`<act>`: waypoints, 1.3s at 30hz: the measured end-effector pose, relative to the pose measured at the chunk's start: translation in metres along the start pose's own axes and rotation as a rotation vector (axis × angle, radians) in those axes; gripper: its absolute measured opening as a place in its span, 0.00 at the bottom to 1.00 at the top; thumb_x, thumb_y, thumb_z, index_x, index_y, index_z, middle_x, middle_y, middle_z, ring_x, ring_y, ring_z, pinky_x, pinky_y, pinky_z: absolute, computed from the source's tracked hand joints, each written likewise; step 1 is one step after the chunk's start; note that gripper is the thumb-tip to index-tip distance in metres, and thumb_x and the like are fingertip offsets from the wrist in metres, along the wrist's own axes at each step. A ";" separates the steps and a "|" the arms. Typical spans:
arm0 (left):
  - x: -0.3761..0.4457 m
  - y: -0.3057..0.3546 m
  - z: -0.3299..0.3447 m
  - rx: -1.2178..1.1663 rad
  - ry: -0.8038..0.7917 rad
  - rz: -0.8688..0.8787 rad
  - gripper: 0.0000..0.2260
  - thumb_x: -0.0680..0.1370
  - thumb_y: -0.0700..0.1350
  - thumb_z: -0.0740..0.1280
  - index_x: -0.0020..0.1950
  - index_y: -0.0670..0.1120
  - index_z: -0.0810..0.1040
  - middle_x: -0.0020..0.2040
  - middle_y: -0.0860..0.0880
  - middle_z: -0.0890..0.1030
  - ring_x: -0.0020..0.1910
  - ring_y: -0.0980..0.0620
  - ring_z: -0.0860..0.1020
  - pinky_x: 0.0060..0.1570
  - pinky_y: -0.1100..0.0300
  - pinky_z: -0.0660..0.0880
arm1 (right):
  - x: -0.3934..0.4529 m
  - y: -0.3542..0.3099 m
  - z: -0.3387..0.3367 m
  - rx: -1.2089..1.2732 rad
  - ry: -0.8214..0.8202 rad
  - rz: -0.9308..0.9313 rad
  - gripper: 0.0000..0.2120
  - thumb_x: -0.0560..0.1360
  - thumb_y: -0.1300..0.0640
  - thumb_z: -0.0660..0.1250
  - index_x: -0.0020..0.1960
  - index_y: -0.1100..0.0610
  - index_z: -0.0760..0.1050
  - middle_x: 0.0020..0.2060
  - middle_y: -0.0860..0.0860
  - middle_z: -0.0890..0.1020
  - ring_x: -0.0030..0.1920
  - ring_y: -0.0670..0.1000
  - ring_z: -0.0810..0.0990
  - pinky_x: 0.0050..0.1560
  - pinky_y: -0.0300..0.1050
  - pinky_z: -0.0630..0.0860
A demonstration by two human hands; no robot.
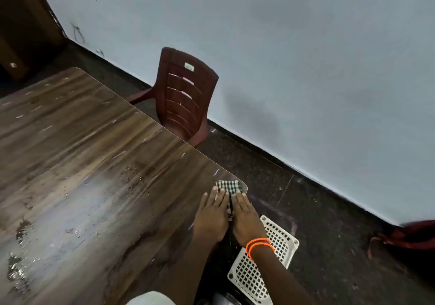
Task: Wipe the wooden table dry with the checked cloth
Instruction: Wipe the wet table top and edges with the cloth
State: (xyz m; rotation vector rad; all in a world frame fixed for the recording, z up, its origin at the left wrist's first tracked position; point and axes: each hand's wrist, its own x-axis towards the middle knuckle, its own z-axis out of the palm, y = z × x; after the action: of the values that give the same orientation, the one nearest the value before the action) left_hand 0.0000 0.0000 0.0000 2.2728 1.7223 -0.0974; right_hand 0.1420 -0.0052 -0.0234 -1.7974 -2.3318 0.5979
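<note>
At the table's far right corner: checked cloth pressed flat under left hand and right hand, fingers straight, side by side. Judged barely begun: water beads and puddles across the middle and near-left edge, most of the surface left to wipe.

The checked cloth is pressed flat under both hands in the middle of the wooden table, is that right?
Not the middle. The head view shows the checked cloth at the rounded near right corner of the wooden table, close to its edge. The rest holds: the left hand and the right hand press it flat, side by side.
</note>
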 end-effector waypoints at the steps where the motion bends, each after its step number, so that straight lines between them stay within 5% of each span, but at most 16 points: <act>1: 0.008 -0.002 0.003 0.010 0.024 0.009 0.30 0.78 0.55 0.41 0.79 0.47 0.54 0.79 0.50 0.55 0.78 0.48 0.44 0.75 0.48 0.44 | 0.007 0.001 0.005 0.032 0.016 0.011 0.29 0.79 0.59 0.54 0.79 0.58 0.51 0.78 0.52 0.50 0.78 0.51 0.46 0.75 0.41 0.43; 8: 0.046 -0.021 0.014 0.132 -0.023 0.187 0.31 0.78 0.54 0.54 0.78 0.43 0.55 0.79 0.46 0.55 0.78 0.47 0.46 0.75 0.48 0.44 | 0.017 -0.007 0.031 0.104 0.029 0.143 0.35 0.76 0.61 0.58 0.78 0.59 0.46 0.78 0.51 0.47 0.77 0.48 0.41 0.76 0.44 0.43; 11: 0.069 -0.018 0.015 0.151 -0.034 0.221 0.31 0.77 0.52 0.41 0.79 0.42 0.49 0.79 0.44 0.50 0.78 0.47 0.43 0.75 0.50 0.41 | 0.026 -0.003 0.035 0.097 0.053 0.216 0.38 0.73 0.59 0.61 0.79 0.60 0.47 0.78 0.54 0.47 0.78 0.51 0.42 0.76 0.45 0.42; 16: 0.106 -0.017 0.012 0.173 0.014 0.221 0.36 0.71 0.47 0.29 0.79 0.41 0.50 0.79 0.44 0.51 0.78 0.48 0.45 0.75 0.52 0.39 | 0.058 0.004 0.023 0.049 0.048 0.219 0.43 0.67 0.46 0.43 0.78 0.61 0.40 0.78 0.56 0.41 0.77 0.53 0.35 0.76 0.48 0.38; 23: 0.108 -0.049 -0.001 0.151 0.000 0.035 0.25 0.80 0.46 0.44 0.78 0.43 0.55 0.78 0.45 0.55 0.78 0.49 0.49 0.75 0.50 0.43 | 0.097 -0.010 0.020 0.071 -0.035 0.113 0.37 0.75 0.57 0.56 0.79 0.57 0.40 0.79 0.51 0.44 0.78 0.51 0.37 0.77 0.49 0.40; 29: 0.061 -0.065 0.010 0.100 0.069 0.004 0.26 0.76 0.46 0.49 0.70 0.38 0.71 0.69 0.39 0.72 0.73 0.43 0.65 0.73 0.45 0.57 | 0.063 -0.036 0.037 0.070 -0.035 0.045 0.37 0.75 0.53 0.54 0.79 0.55 0.41 0.79 0.49 0.44 0.77 0.47 0.36 0.77 0.50 0.45; 34: 0.038 -0.038 0.023 0.052 0.024 0.183 0.24 0.77 0.47 0.54 0.69 0.38 0.72 0.69 0.40 0.73 0.73 0.43 0.65 0.71 0.46 0.56 | 0.010 -0.035 0.053 0.062 0.107 0.227 0.40 0.72 0.55 0.61 0.79 0.58 0.47 0.79 0.53 0.50 0.78 0.49 0.43 0.75 0.49 0.49; 39: 0.074 -0.019 0.020 0.143 0.027 0.206 0.27 0.78 0.48 0.46 0.73 0.39 0.66 0.73 0.41 0.68 0.75 0.45 0.60 0.75 0.47 0.46 | 0.025 -0.008 0.040 0.033 0.127 0.284 0.39 0.71 0.53 0.57 0.79 0.60 0.46 0.78 0.55 0.46 0.78 0.52 0.41 0.76 0.50 0.43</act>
State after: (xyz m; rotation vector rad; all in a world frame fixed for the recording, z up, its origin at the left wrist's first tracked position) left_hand 0.0052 0.0678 -0.0397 2.5526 1.5272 -0.1518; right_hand 0.1136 0.0079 -0.0603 -2.1026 -1.9902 0.5345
